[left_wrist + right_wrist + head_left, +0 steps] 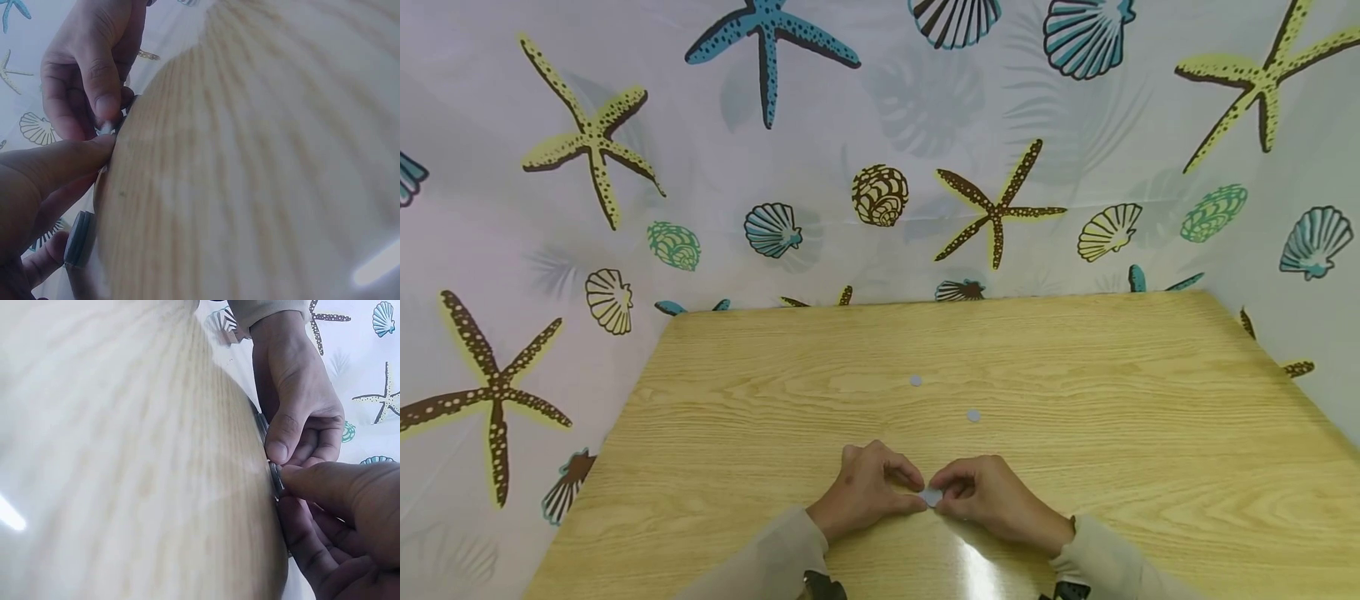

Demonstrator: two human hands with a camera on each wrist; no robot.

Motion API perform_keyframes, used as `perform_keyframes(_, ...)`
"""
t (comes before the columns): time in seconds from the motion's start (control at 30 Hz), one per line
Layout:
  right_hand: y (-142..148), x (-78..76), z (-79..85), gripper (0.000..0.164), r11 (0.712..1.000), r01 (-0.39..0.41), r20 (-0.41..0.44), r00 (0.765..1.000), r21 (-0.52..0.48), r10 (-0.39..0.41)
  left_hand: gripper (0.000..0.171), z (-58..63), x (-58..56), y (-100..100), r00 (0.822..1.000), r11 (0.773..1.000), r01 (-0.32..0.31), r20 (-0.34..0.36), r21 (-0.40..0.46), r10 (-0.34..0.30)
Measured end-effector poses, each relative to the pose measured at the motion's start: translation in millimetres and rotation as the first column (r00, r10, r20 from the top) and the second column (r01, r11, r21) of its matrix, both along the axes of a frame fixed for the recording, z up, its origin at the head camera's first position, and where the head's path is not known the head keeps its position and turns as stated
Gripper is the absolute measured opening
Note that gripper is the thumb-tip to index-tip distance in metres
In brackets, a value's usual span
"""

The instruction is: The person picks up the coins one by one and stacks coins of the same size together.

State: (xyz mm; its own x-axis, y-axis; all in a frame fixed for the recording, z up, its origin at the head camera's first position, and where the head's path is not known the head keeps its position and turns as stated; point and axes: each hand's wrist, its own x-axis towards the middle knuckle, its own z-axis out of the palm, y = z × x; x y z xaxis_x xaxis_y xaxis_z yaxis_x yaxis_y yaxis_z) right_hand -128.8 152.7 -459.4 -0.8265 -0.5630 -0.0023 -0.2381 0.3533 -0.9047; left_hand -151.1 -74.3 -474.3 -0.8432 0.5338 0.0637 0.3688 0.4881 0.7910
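We're pinching a sm gray disc (932,497) w/ fingers of L hand (867,490) & R hand (997,502), approx mid-width, well off desk (737,417) back edge; 2 other discs (973,416) lying btwn.

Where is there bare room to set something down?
Bare table lies left of the left hand, right of the right hand, and beyond two loose discs towards the patterned cloth. Crowded: where both hands meet at a pale disc.

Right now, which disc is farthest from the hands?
The back disc: the middle disc lies nearer, to its right; another disc is between left hand and right hand.
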Motion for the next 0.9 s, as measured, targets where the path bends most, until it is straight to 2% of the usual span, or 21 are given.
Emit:
perform_keyframes(0.2, -0.2, 1.4, 0.4, 0.022, 1.0, -0.003, -0.012, 1.0, 0.0, 0.003, 0.016, -0.8, -0.1, -0.1, 1.0, 1.0, -0.006, 0.002, 0.007, 0.006)
perform_keyframes(0.5, 3.1, 0.2, 2.8, 0.02, 0.998, 0.039, -0.048, 0.998, 0.041, -0.037, 0.018, -0.3, -1.2, -1.6, 1.0, 0.999, 0.006, 0.017, 0.035, -0.006)
perform_keyframes(0.9, 0.4, -1.2, 1.9, 0.016, 0.998, 0.014, -0.054, 0.998, 0.062, -0.011, 0.016, -0.9, -2.0, -3.4, 0.999, 0.998, 0.024, 0.044, 0.059, -0.027)
